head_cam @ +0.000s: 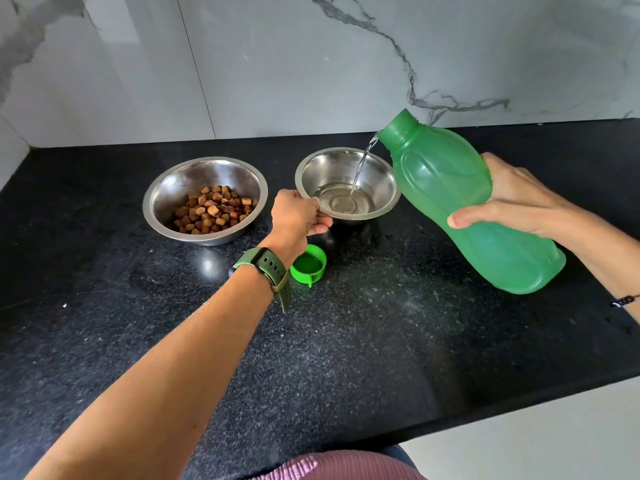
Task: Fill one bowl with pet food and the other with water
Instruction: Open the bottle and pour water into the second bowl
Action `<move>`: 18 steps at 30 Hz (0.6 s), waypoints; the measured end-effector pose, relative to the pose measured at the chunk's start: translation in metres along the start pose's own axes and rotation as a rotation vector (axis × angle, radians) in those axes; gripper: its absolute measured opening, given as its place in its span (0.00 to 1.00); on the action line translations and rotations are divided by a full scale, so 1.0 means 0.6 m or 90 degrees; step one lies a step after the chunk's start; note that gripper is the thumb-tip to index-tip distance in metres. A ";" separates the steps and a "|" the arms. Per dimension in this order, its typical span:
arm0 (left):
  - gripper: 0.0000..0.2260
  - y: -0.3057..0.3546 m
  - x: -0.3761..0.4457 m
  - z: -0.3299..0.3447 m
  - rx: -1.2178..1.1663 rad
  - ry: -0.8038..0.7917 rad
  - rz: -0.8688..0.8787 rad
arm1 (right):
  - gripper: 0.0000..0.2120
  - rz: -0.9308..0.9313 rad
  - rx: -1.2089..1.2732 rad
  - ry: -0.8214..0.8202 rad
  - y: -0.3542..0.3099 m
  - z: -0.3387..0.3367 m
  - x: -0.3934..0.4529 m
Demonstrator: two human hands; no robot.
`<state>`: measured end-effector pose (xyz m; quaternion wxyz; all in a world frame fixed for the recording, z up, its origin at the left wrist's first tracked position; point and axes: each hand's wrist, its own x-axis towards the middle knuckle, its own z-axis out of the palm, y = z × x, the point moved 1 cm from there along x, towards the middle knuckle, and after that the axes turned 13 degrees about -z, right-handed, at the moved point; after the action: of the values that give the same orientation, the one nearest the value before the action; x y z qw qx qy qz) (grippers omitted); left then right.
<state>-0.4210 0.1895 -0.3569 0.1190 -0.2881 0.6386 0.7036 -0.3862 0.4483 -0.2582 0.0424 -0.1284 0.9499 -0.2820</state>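
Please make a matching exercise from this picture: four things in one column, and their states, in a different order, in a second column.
Things:
1. bottle
2. cap
3. left bowl
4. right bowl

States:
A. holds brown kibble
B. lies upside down on the counter
C. tilted, pouring
D. receives water, rim held by the left hand

Pairs: 1-C, 2-B, 3-A, 4-D

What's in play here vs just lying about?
In play: bottle in right hand, pouring; water bowl, rim held by left hand; kibble bowl, already filled.
Lying about: bottle cap on the counter; watch.
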 end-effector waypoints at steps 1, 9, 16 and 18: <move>0.06 0.000 0.000 0.000 0.000 0.000 0.001 | 0.30 0.001 0.001 0.001 0.000 -0.001 -0.001; 0.02 0.001 -0.004 0.000 -0.002 -0.005 0.005 | 0.31 0.005 -0.018 -0.006 -0.001 -0.008 -0.003; 0.02 -0.001 -0.001 0.001 -0.002 -0.003 0.006 | 0.31 0.007 -0.041 -0.013 0.000 -0.012 -0.002; 0.02 -0.001 -0.001 0.001 -0.004 -0.004 0.006 | 0.31 0.005 -0.041 -0.014 0.000 -0.012 -0.002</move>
<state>-0.4204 0.1903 -0.3569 0.1169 -0.2833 0.6375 0.7069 -0.3859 0.4523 -0.2519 0.0499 -0.1289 0.9585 -0.2493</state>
